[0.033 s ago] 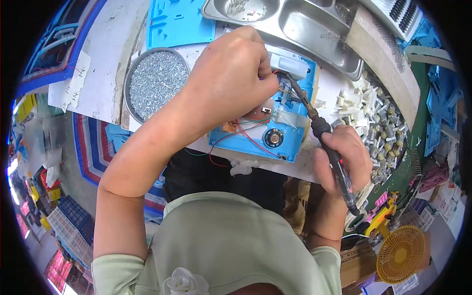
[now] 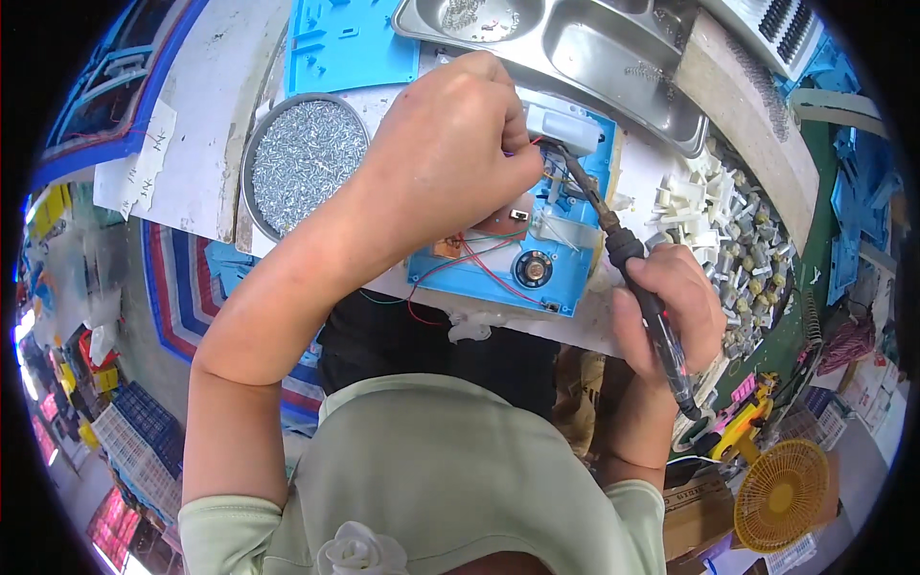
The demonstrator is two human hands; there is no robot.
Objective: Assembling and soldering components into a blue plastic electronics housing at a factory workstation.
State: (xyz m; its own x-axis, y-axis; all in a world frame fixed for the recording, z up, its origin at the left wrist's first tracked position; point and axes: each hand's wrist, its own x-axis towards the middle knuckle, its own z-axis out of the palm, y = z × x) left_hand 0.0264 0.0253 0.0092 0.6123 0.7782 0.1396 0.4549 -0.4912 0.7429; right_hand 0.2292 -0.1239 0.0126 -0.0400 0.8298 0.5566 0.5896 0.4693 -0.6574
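My right hand [image 2: 676, 311] is wrapped round the black handle of a soldering iron [image 2: 640, 273], whose tip points up and left into a blue plastic housing [image 2: 575, 273]. My left hand [image 2: 465, 129] is closed above the housing. A short red wire [image 2: 535, 141] shows at its pinched fingertips, close to the iron's tip. Inside the housing are a small round speaker [image 2: 534, 269], a brown circuit board [image 2: 508, 218] and loose red and green wires. A pale grey-blue block [image 2: 563, 126] sits at its far edge. My left hand and forearm hide the housing's left part.
A round bowl [image 2: 251, 182] of small screws stands left of my left forearm. Behind lie a blue plastic panel [image 2: 355, 48] and a steel compartment tray [image 2: 613, 57] with small springs. White plastic parts [image 2: 704, 206] and small motors [image 2: 757, 249] are heaped on the right, above a yellow fan [image 2: 781, 495].
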